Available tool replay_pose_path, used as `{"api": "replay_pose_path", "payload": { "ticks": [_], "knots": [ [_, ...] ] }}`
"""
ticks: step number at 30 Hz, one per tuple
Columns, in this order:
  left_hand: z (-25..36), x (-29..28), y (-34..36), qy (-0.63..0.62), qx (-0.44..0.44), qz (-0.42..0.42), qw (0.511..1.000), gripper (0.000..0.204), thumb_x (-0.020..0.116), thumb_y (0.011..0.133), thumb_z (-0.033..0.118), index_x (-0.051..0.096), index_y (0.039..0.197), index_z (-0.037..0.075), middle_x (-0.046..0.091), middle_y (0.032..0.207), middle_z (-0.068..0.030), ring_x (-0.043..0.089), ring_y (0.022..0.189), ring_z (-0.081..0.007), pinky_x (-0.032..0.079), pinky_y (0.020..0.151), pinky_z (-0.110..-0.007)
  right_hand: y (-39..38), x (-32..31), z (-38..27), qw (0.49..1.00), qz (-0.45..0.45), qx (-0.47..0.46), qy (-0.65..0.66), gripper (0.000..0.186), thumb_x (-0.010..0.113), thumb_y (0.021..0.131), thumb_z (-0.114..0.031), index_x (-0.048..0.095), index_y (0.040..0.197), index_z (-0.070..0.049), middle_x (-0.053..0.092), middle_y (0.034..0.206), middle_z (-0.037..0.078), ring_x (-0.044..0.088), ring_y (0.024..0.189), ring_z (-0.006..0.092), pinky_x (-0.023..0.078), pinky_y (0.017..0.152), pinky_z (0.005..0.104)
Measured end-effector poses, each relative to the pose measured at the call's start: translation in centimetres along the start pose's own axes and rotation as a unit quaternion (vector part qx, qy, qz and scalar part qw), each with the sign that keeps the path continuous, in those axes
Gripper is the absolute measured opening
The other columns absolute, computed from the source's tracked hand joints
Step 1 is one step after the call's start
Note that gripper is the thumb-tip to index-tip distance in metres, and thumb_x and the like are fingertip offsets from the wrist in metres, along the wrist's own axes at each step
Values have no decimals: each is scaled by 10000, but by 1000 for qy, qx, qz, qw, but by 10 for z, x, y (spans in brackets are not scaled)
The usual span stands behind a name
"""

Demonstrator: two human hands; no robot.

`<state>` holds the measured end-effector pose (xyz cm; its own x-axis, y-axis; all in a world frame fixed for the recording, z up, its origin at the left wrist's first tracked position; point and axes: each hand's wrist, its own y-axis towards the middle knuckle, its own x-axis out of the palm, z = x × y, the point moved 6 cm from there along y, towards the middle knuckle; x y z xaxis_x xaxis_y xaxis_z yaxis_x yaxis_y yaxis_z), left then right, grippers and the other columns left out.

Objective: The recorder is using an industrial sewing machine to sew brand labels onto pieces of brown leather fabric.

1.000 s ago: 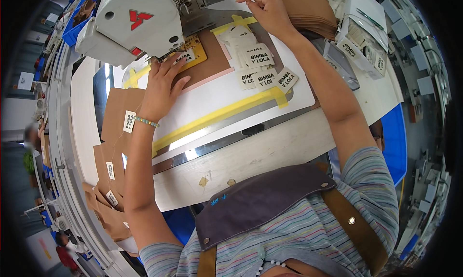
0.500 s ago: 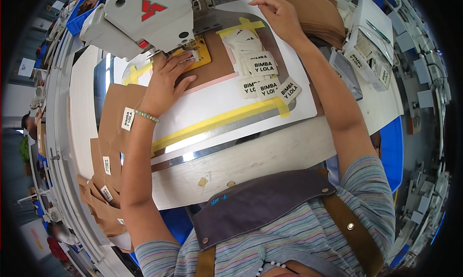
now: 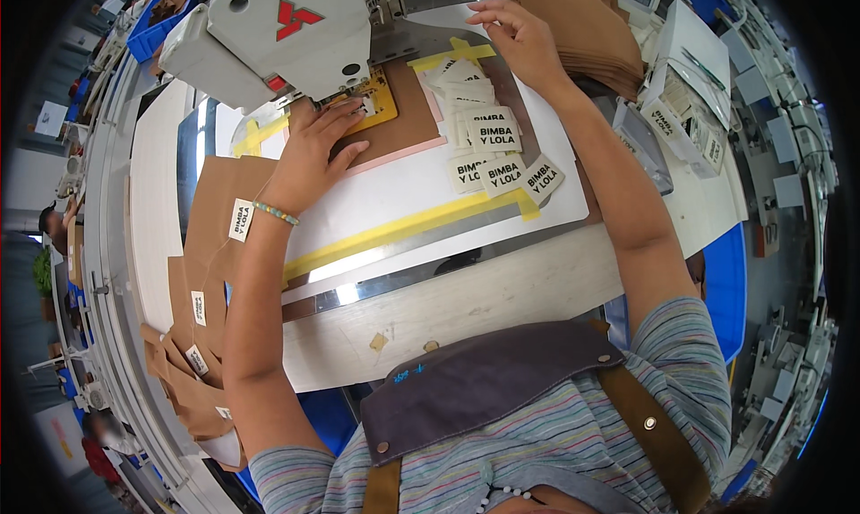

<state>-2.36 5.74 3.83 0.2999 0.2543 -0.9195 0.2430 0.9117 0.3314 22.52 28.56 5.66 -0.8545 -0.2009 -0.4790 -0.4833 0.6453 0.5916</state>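
**Brown piece is lying by the sewing machine**

The brown piece is looking flat and plain, with pink edging running along its near and right sides. A yellow plate is resting on it. The left hand is lying over them, fingers stretched out and thumb apart. To the right, white labels are lying in a heap. Past them, the right hand is hanging with its thumb and fingers apart. A white box farther right is holding small labels. At the far left, a blue bin is holding brown stuff.
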Motion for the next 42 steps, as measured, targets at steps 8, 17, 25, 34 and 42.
{"api": "replay_pose_path", "payload": {
  "ticks": [8,17,25,34,42],
  "knots": [
    [-16,7,0,-4,-50,10,999,445,727,1006,204,679,1425,63,656,1474,-150,514,1297,-399,407,1194,-460,-8,9,-2,998,-23,-47,-22,200,638,1040,-52,791,1170,-55,736,1367,49,707,1028,156,570,938,296],
    [-40,-3,-26,-34,-81,110,990,454,788,930,133,687,1359,20,635,1348,-181,527,1323,-398,462,1114,-466,11,-39,-25,997,16,-28,-69,247,732,981,-117,777,1220,-78,736,1365,56,730,1046,179,572,935,312],
    [-66,-16,-54,-45,-158,61,985,605,892,833,215,695,1384,62,621,1416,-127,521,1343,-349,419,1167,-464,7,-133,3,960,-49,69,-267,330,797,931,-218,776,1239,-102,716,1401,53,718,1168,234,563,998,361],
    [-65,-14,-51,-61,-177,58,981,613,909,819,226,704,1379,83,619,1375,-126,516,1335,-336,405,1171,-455,-22,-88,2,877,-95,-123,-454,386,799,892,-200,752,1264,-107,640,1490,31,628,1312,283,541,1071,429],
    [-12,4,-28,-131,-169,57,975,509,889,838,155,736,1312,50,627,1348,-112,543,1322,-308,429,1154,-404,-25,-91,-6,878,-79,-185,-434,297,734,912,-113,761,1205,-73,731,1356,57,733,1138,285,600,941,404]
  ]
}}
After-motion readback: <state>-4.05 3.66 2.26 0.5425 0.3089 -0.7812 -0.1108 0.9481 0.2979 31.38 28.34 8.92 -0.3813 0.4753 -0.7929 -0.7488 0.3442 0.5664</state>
